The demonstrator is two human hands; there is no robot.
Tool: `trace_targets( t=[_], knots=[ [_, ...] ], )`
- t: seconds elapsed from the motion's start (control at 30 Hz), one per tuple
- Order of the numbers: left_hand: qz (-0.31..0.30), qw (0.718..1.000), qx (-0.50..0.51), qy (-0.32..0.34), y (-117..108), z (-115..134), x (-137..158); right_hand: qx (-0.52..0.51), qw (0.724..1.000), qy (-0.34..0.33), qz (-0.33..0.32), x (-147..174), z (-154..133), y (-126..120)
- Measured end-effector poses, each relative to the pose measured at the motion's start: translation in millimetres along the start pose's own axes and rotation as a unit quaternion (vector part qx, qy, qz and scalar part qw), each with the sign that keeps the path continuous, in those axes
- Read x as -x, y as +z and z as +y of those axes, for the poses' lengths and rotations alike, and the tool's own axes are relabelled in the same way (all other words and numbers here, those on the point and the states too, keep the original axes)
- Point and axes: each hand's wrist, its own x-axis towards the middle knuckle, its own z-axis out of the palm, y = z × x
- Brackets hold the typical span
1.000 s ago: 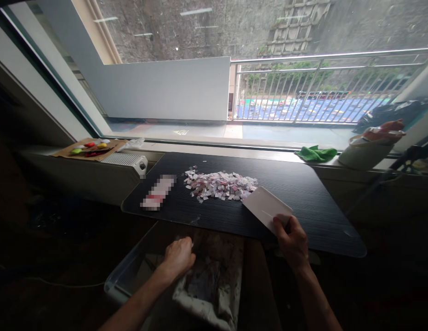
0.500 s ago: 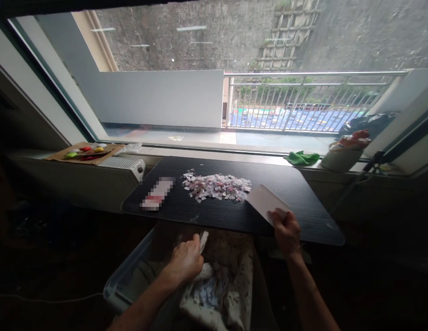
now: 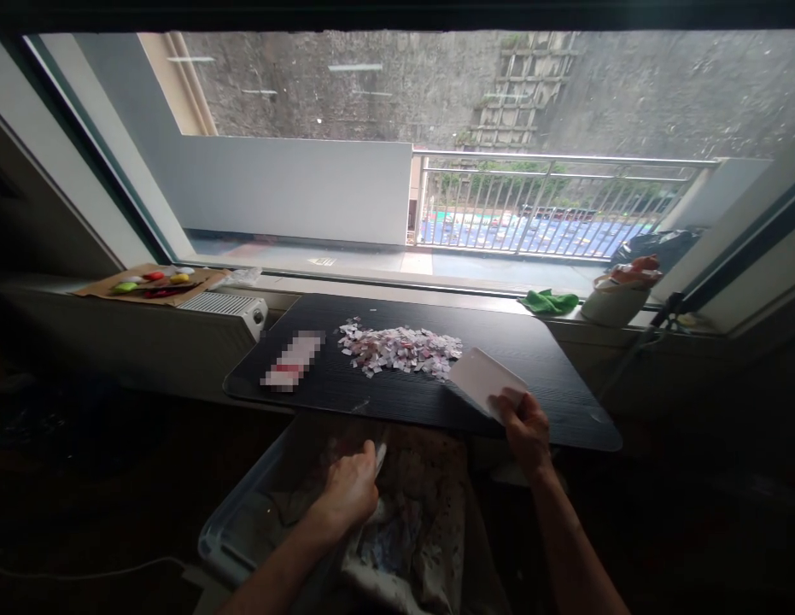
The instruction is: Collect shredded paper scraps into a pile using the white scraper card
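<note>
My right hand (image 3: 529, 431) is closed on the near corner of a white flat rectangular piece (image 3: 483, 376), which is held tilted over the table (image 3: 525, 333). Its far left corner is beside a spread heap of small cut paper pieces (image 3: 400, 346). Below the table's near edge, my left hand (image 3: 352, 487) is closed around a thin whitish strip (image 3: 380, 459). Whether this strip belongs to the pale speckled bag (image 3: 445, 512) under it, I cannot tell. The bag sits at a clear plastic bin (image 3: 221, 521), and its contents are dim.
A blurred-out pale and red item (image 3: 293, 359) lies on the table's left. By the window are a radiator (image 3: 234, 307), a brown board (image 3: 102, 290) with coloured items, a green cloth (image 3: 549, 301) and a white pot (image 3: 611, 303). A cable (image 3: 115, 571) crosses the dark floor.
The view has shifted slightly, moving the scene at the right leftward. Both hands keep their hold. The whitish strip at my left hand appears lower and narrower.
</note>
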Motion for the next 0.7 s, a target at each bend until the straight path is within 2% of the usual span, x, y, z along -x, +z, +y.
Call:
trace_targets(
  t=[0.17, 0.33, 0.53, 0.7],
  knots=[
    [0.001, 1.000, 0.021, 0.023, -0.9, 7.9, -6.5, 0.062, 0.998, 0.006, -0.006, 3.5, -3.8, 2.7],
    [-0.016, 0.998, 0.033, 0.045, 1.5, 16.9, -13.7, 0.048, 0.996, 0.028, -0.065, 16.3, -17.9, 13.0],
    [-0.019, 0.998, 0.041, 0.051, 3.7, 20.3, -12.1, 0.087, 0.994, 0.051, -0.047, 20.5, -27.0, 13.9],
    [-0.025, 0.998, 0.036, 0.046, 1.8, 23.8, -8.1, 0.072, 0.992, 0.059, -0.089, 33.6, -28.2, 22.7]
  ],
)
